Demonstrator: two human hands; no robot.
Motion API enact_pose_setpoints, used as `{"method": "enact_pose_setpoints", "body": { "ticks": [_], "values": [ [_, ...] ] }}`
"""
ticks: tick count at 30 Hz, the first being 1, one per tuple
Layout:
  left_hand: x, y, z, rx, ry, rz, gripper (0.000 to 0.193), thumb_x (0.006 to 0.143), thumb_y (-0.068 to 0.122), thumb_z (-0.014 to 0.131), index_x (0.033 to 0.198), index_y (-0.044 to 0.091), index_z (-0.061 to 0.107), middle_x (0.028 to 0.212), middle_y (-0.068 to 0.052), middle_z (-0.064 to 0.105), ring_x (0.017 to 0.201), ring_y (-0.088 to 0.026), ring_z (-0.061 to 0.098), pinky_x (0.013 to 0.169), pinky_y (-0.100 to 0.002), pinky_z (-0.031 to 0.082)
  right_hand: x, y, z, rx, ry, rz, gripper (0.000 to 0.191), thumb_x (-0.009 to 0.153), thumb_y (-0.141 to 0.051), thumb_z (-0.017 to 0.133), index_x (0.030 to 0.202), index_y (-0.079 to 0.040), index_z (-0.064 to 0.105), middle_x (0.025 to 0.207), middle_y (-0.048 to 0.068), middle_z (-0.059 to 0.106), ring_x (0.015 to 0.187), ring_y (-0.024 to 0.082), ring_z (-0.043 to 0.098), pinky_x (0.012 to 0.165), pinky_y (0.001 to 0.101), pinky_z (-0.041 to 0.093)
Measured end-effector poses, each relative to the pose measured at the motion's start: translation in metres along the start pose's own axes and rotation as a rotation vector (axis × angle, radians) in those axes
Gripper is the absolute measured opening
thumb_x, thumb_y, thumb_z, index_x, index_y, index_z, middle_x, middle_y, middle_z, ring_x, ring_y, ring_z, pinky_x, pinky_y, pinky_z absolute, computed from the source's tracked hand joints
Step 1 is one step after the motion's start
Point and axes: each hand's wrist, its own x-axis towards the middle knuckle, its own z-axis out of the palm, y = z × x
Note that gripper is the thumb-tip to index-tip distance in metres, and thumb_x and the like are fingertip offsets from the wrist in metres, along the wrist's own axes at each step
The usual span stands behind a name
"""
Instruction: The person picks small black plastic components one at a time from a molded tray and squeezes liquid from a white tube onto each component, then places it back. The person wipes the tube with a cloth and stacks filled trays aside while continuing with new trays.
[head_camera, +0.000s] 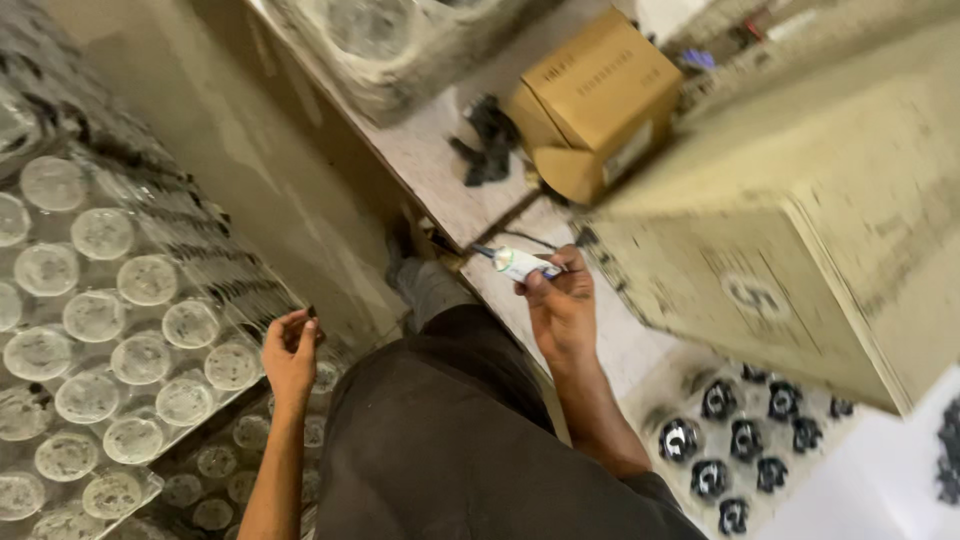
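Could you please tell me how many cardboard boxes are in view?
2: a small box at the top centre on the floor, and a large box at the right, partly cut off; others may be hidden.

Pale, stained concrete floor (440, 170) carries everything. On it: small brown cardboard box (600, 85), tilted; crumpled black rag (487, 140) just beside the box; large beige cardboard carton (800, 220) at right; clear plastic tray of round discs (100, 320) at left; tray of shiny black round parts (735, 445) beside the carton.
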Motion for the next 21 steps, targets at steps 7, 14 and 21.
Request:
{"method": "enact_pose_setpoints", "body": {
  "ticks": [7,14,21],
  "values": [
    [0.254,0.100,0.014,0.173,0.023,0.256,0.018,0.102,0.008,0.069,0.118,0.000,0.064,0.107,-0.008,0.074,0.097,-0.014,0.070,0.088,-0.028,0.056,0.199,0.029,0.068,-0.084,0.048,-0.126,0.027,0.096,0.008,0.068,0.114,-0.011,0.060,0.109,0.011,0.071,0.100,0.026,0.071,0.083,0.0387,0.059],
    [0.519,0.222,0.045,0.162,-0.016,0.403,0.016,0.101,0.003,0.070,0.115,0.000,0.063,0.106,-0.009,0.074,0.095,-0.014,0.071,0.088,-0.028,0.057,0.381,0.028,0.169,-0.002,0.205,-0.185,0.028,0.098,0.006,0.069,0.117,-0.012,0.060,0.123,0.010,0.068,0.114,0.026,0.069,0.091,0.0384,0.060],
    [0.596,0.233,0.045,0.061,-0.035,0.481,0.021,0.104,0.000,0.067,0.121,-0.001,0.055,0.120,-0.011,0.072,0.102,-0.015,0.073,0.087,-0.028,0.058,0.385,0.016,0.192,-0.057,0.260,-0.313,0.027,0.099,0.002,0.071,0.118,-0.015,0.061,0.126,0.008,0.068,0.115,0.026,0.068,0.088,0.0387,0.059]
  ]
}}
